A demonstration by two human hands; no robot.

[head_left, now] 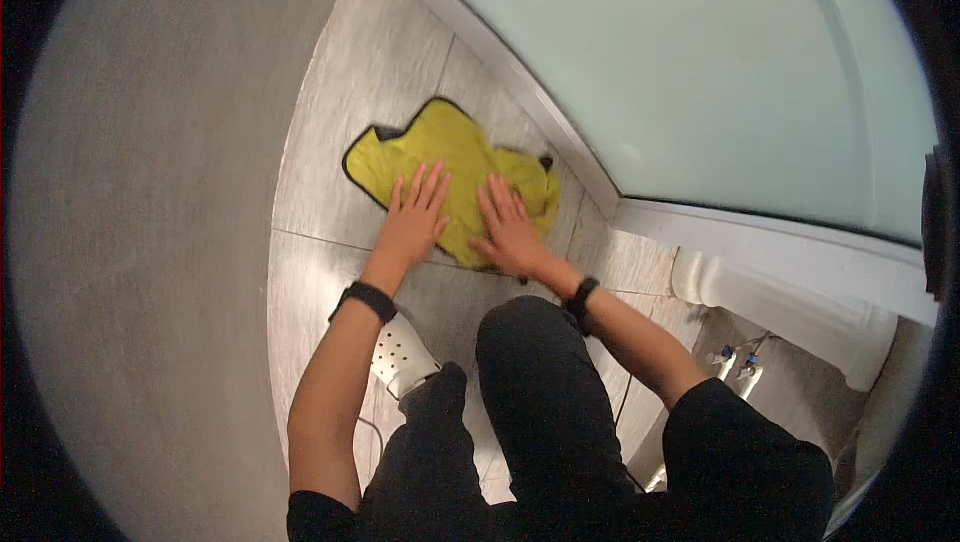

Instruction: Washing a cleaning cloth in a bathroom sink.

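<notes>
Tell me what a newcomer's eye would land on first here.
Probably the yellow-green cloth, dark-edged, on the grey floor near the centre, with the left hand and right hand resting on it. Next might come the large pale panel at upper right, then the white, holed shoe below the left hand.

Cloth (464,178) is soft matt fabric, yellow-green with a dark fabric edging, lying rumpled on floor tiles (322,187) that read smooth, semi-gloss, streaked grey, with a light sheen left of the cloth. Right of the cloth: frosted glass-look panel (680,72), smooth and translucent, in a smooth white frame (515,92) (metal or plastic, can't tell), then a glossy white ceramic-look column (785,307) further right; left of it, matt grey wall (160,222). Nearer the wearer than the cloth: perforated white shoe (402,354), smooth plastic or foam rubber, and dark matt fabric trousers (540,372).
</notes>
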